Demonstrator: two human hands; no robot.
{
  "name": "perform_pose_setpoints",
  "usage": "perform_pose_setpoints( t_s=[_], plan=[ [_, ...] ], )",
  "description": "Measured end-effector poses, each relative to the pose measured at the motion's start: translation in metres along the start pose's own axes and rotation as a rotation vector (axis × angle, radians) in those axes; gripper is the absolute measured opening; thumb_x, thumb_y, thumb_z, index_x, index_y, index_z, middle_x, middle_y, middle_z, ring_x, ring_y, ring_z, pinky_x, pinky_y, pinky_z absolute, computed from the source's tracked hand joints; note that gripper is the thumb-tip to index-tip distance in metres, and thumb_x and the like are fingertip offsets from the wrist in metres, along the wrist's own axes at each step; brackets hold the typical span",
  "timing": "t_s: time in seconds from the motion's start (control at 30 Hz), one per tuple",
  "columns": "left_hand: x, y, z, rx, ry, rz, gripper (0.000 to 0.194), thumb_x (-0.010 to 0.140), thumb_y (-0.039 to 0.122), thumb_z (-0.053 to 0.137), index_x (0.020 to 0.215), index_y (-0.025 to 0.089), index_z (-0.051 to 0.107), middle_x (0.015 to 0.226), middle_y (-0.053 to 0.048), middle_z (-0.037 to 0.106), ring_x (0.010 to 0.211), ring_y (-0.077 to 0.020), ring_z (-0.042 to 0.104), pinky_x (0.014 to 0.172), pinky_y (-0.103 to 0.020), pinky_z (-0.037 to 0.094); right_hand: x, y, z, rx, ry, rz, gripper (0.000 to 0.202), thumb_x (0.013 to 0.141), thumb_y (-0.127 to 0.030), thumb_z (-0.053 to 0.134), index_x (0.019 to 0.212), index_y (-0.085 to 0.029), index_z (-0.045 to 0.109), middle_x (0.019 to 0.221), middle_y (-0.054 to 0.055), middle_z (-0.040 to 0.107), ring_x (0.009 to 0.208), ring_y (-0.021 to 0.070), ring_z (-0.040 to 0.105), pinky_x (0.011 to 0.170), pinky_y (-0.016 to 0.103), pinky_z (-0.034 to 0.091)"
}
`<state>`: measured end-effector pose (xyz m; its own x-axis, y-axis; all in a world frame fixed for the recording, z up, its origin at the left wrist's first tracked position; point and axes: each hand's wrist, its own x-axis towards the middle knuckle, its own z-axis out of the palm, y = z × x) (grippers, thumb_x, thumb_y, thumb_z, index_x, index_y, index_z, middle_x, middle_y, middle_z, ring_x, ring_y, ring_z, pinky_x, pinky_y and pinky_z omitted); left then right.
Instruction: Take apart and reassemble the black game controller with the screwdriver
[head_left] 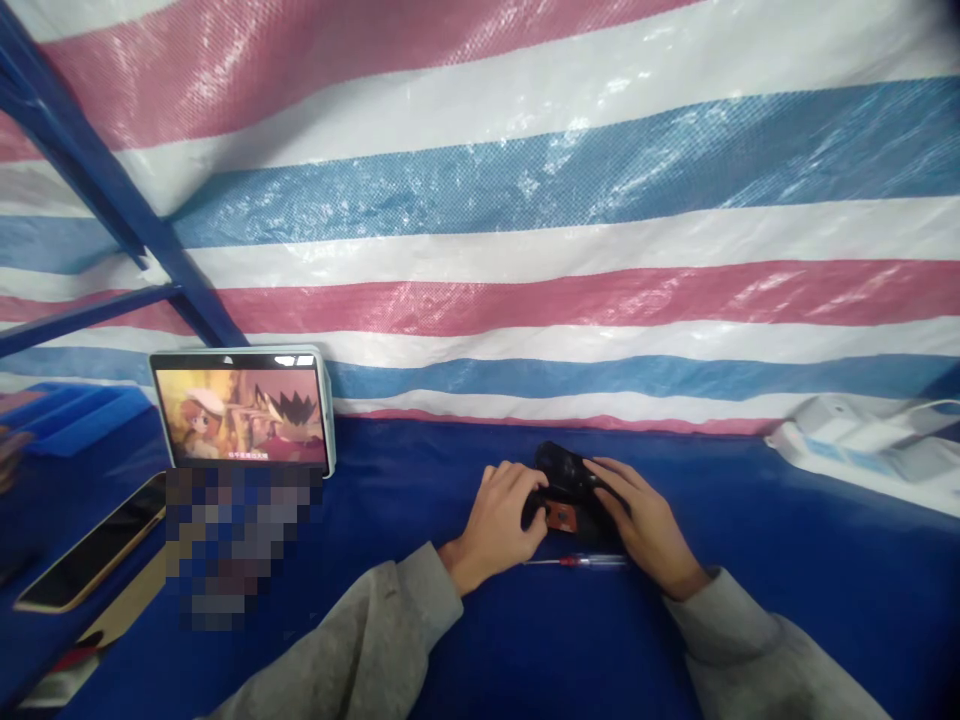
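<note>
A black, rounded casing (pixel 564 468), shaped like a computer mouse, sits tilted up over the blue table between my hands. Below it shows a small orange-brown circuit board (pixel 561 516) in a dark lower part. My left hand (pixel 504 520) is closed on the left side of this opened device, thumb near the board. From the right, my right hand (pixel 651 520) grips the casing, with its fingers along the top and side. The fingertips are partly hidden behind the casing. Just in front of the device lies a screwdriver (pixel 600 562) with a clear handle and a red collar.
A tablet (pixel 244 415) playing a cartoon stands at the back left. Near it are a phone (pixel 97 545) and a blue tray (pixel 86 415). A blurred hand of another person (pixel 10 455) shows at the left edge. A white power strip (pixel 870 455) lies at the right.
</note>
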<state>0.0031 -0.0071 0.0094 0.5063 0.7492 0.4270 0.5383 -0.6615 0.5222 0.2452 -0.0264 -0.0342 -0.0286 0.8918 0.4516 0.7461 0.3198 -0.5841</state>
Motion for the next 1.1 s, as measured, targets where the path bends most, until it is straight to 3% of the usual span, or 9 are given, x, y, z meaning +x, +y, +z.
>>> perform_pose_setpoints(
  t_s=[0.1, 0.37, 0.57, 0.73, 0.93, 1.1],
  plan=[
    [-0.001, 0.002, 0.0, 0.05, -0.079, 0.089, 0.027, 0.079, 0.015, 0.06, 0.105, 0.02, 0.058, 0.1, -0.005, 0.067, 0.091, -0.0238, 0.057, 0.08, -0.038, 0.038, 0.0, 0.0, 0.0, 0.005, 0.002, 0.007, 0.037, 0.097, -0.039, 0.046, 0.127, -0.028, 0.064, 0.132, 0.007, 0.063, 0.12, 0.0232, 0.062, 0.104, 0.04, 0.052],
    [-0.002, 0.0, 0.002, -0.002, -0.094, 0.096, 0.03, 0.081, 0.013, 0.061, 0.11, 0.02, 0.059, 0.105, -0.005, 0.07, 0.097, -0.024, 0.061, 0.085, -0.039, 0.039, 0.002, -0.004, -0.002, -0.016, 0.019, -0.013, 0.037, 0.097, -0.039, 0.046, 0.127, -0.026, 0.064, 0.134, 0.008, 0.063, 0.122, 0.0229, 0.062, 0.106, 0.041, 0.051],
    [-0.002, 0.002, -0.001, -0.069, 0.051, 0.205, 0.023, 0.095, 0.017, 0.053, 0.118, 0.02, 0.057, 0.113, -0.008, 0.07, 0.103, -0.0228, 0.065, 0.093, -0.04, 0.044, 0.004, -0.022, -0.016, -0.082, 0.151, -0.064, 0.037, 0.096, -0.041, 0.05, 0.127, -0.026, 0.063, 0.14, 0.009, 0.057, 0.127, 0.0261, 0.057, 0.109, 0.047, 0.048],
    [0.002, 0.004, -0.002, -0.055, 0.154, 0.272, 0.024, 0.101, 0.021, 0.048, 0.123, 0.019, 0.057, 0.118, -0.009, 0.069, 0.111, -0.0209, 0.065, 0.097, -0.037, 0.05, 0.002, -0.037, -0.021, -0.036, 0.09, -0.225, 0.037, 0.09, -0.044, 0.062, 0.122, -0.026, 0.066, 0.118, 0.009, 0.069, 0.109, 0.0237, 0.067, 0.097, 0.039, 0.056],
    [0.008, 0.006, 0.002, -0.077, 0.199, 0.307, 0.024, 0.102, 0.021, 0.049, 0.123, 0.02, 0.058, 0.12, -0.009, 0.068, 0.114, -0.0203, 0.064, 0.1, -0.037, 0.053, 0.002, -0.037, -0.02, -0.072, 0.145, -0.268, 0.035, 0.09, -0.043, 0.063, 0.12, -0.026, 0.067, 0.108, 0.007, 0.074, 0.097, 0.0221, 0.071, 0.089, 0.036, 0.058],
    [0.013, 0.007, 0.006, -0.137, 0.21, 0.324, 0.027, 0.102, 0.024, 0.049, 0.128, 0.021, 0.057, 0.125, -0.009, 0.067, 0.118, -0.02, 0.063, 0.104, -0.037, 0.053, 0.001, -0.033, -0.023, -0.1, 0.161, -0.217, 0.037, 0.09, -0.05, 0.06, 0.117, -0.026, 0.068, 0.108, 0.008, 0.074, 0.095, 0.0235, 0.071, 0.09, 0.038, 0.057]
  ],
)
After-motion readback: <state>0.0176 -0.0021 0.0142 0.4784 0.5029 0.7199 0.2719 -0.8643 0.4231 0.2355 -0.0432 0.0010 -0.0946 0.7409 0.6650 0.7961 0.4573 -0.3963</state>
